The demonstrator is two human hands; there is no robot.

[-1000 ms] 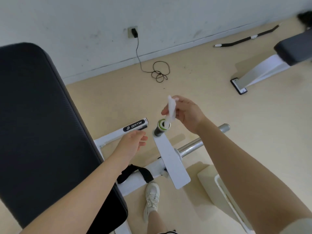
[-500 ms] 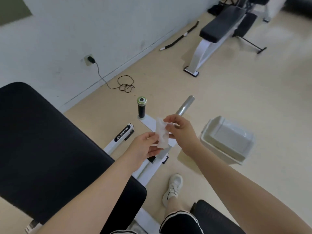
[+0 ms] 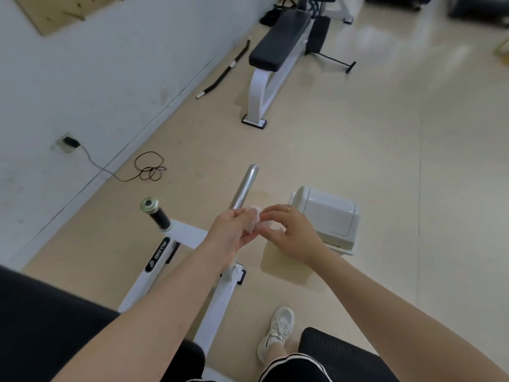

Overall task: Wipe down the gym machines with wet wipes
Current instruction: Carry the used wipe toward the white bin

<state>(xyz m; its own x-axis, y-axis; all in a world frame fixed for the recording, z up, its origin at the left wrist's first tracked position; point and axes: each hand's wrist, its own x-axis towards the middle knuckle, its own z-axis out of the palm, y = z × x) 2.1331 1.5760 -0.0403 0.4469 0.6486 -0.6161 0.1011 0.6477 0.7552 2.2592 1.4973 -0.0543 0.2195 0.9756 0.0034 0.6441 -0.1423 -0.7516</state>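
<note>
The machine (image 3: 176, 274) stood under both forearms, its steel bar (image 3: 243, 187) reaching away just beyond the fingers and its black handle (image 3: 157, 215) off to the left of the grip. The bin (image 3: 327, 216) sat just past the right hand, lid down, so its contents could not be told. The left hand (image 3: 228, 234) and right hand (image 3: 289, 232) met, each pinching the crumpled wipe (image 3: 254, 220) between fingertips. A wipe so bunched might slip to the floor, or smear rather than clean.
</note>
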